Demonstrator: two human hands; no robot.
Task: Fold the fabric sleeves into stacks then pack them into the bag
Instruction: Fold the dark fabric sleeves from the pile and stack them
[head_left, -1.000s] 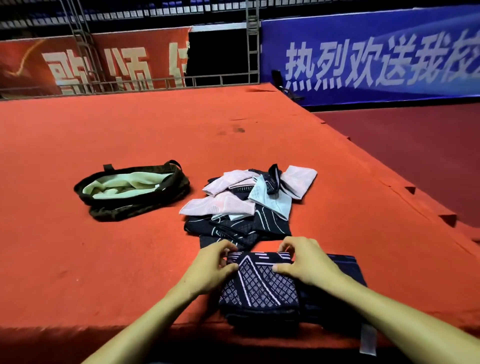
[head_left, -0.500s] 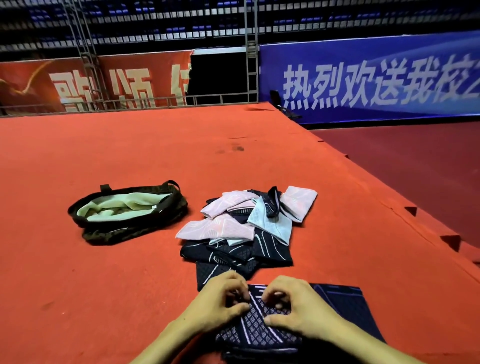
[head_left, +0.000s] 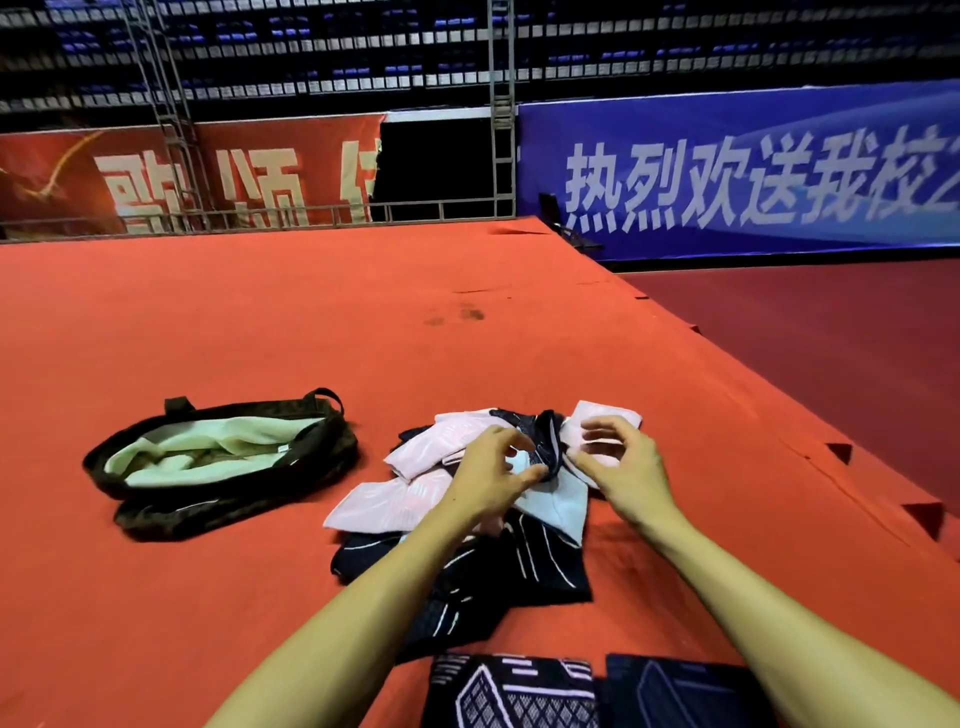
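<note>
At frame centre, two hands over the sleeve pile (head_left: 395, 499)
Loose, empty right hand (head_left: 623, 467); left hand (head_left: 488, 475) grip unclear.

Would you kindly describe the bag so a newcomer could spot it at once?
Look at the red carpet. Left of the sleeve pile lies the bag, apart from it. Unlike the sleeves, it has strap loops and gapes open on a pale green lining.
</note>
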